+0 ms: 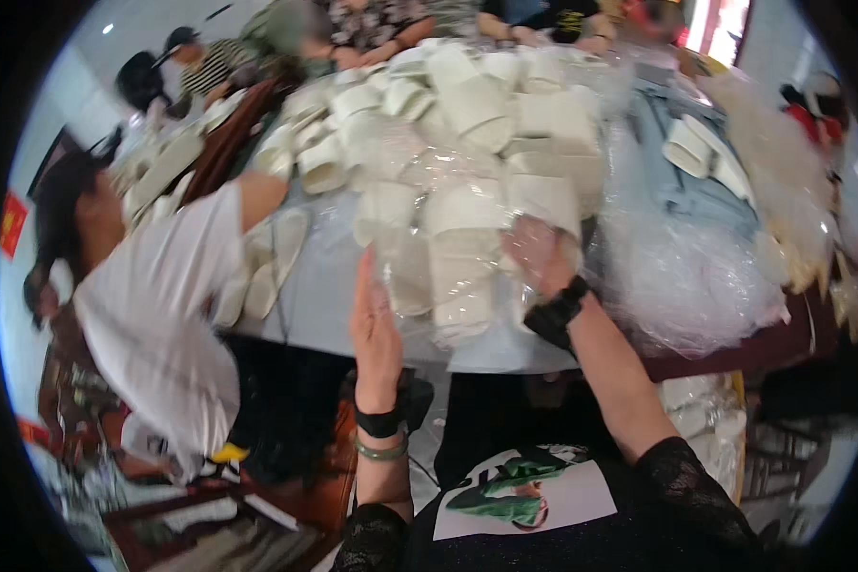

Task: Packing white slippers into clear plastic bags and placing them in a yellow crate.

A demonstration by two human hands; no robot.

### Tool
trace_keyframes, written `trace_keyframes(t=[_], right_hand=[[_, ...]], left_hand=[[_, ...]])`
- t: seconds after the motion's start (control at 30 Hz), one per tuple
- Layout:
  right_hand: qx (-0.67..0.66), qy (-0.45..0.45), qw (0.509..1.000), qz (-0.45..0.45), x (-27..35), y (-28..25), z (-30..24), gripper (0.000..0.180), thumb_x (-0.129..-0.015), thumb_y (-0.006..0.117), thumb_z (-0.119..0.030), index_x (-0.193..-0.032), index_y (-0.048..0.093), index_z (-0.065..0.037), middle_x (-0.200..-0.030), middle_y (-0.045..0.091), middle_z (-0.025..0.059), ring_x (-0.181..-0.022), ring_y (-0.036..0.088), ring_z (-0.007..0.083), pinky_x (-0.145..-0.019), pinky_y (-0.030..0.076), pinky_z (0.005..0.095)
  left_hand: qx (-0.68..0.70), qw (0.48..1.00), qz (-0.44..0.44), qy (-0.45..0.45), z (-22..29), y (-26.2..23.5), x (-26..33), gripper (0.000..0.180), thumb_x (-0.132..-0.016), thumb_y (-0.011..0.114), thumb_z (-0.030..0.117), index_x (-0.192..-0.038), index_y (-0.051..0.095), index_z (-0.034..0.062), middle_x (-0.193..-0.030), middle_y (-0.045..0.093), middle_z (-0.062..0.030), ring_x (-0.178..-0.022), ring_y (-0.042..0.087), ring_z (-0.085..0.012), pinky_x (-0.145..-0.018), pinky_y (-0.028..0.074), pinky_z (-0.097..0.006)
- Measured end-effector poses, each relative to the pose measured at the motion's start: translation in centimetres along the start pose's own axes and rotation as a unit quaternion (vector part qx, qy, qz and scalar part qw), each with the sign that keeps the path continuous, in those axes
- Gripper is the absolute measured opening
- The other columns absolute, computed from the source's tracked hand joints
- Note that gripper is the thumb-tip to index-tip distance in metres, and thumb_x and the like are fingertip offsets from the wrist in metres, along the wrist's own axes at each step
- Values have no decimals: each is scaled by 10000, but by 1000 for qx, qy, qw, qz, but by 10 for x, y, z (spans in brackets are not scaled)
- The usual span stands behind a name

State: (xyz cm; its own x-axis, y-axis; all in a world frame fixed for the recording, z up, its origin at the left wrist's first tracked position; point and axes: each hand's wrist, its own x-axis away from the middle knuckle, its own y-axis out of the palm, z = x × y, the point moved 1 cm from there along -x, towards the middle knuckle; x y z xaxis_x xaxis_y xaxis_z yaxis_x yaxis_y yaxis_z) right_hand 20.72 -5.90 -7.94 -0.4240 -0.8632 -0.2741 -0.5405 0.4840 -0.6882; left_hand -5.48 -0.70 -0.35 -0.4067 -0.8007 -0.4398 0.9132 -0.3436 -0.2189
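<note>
White slippers lie in clear plastic wrap before me, with one slipper [463, 257] in the middle of the near group. My left hand [376, 319] is open, its fingers straight and pointing up, at the left side of this wrapped group. At the right side, my right hand [538, 250] lies against another wrapped slipper [543, 198]; its fingers look spread but are blurred. Whether the left palm touches the plastic I cannot tell. Shiny clear plastic film [419, 157] covers part of the slippers between and beyond my hands.
A big heap of white slippers [477, 105] covers the table's far part. Crumpled clear plastic [686, 286] lies at right, near a loose white slipper [688, 148]. A person in a white shirt [167, 286] leans in at left, beside more slippers [276, 262]. Other people stand across the table.
</note>
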Motion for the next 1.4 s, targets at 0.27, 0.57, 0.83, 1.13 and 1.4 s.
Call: trace_keyframes(t=[0.27, 0.57, 0.83, 1.13, 1.4], right_hand=[[212, -124, 928, 281, 42, -31, -8, 440, -838, 627, -215, -1207, 557, 14, -1236, 563, 225, -1182, 497, 381, -1029, 346, 453], [-233, -112, 965, 52, 256, -129, -24, 500, -890, 571, -286, -1298, 468, -16, -1267, 544, 137, -1164, 527, 248, -996, 415, 378], [-241, -109, 930, -255, 148, -137, -100, 528, -964, 456, -247, -1423, 325, -22, -1427, 425, 101, -1282, 437, 222, -1084, 337, 366], [-211, -284, 881, -313, 129, -92, -77, 485, -864, 589, -123, -1334, 486, -61, -1393, 448, 157, -1310, 378, 347, -1110, 255, 406], [-70, -266, 953, -130, 118, -77, -50, 530, -834, 615, -104, -1347, 478, -90, -1400, 435, 140, -1332, 358, 297, -1133, 227, 405]], left_hand=[[-24, 988, 152, 30, 35, -50, 19, 446, -1028, 355, 194, -1399, 351, -52, -1442, 395, -164, -1358, 334, -241, -1116, 229, -338], [-237, 963, 47, 118, 63, -4, -16, 561, -924, 395, 1, -1462, 274, 106, -1491, 285, -208, -1382, 201, -453, -1113, 156, -513], [-356, 905, -105, 207, 76, 30, -34, 735, -798, 406, -101, -1458, 307, 206, -1470, 345, -174, -1358, 236, -472, -1081, 125, -595], [-340, 911, -181, 147, 74, -11, -25, 554, -957, 401, 10, -1474, 278, 168, -1503, 332, -65, -1411, 232, -327, -1125, 116, -463], [-284, 906, -293, 112, 64, -19, -15, 563, -967, 403, 27, -1489, 199, 88, -1523, 268, -91, -1430, 196, -281, -1139, 90, -415]])
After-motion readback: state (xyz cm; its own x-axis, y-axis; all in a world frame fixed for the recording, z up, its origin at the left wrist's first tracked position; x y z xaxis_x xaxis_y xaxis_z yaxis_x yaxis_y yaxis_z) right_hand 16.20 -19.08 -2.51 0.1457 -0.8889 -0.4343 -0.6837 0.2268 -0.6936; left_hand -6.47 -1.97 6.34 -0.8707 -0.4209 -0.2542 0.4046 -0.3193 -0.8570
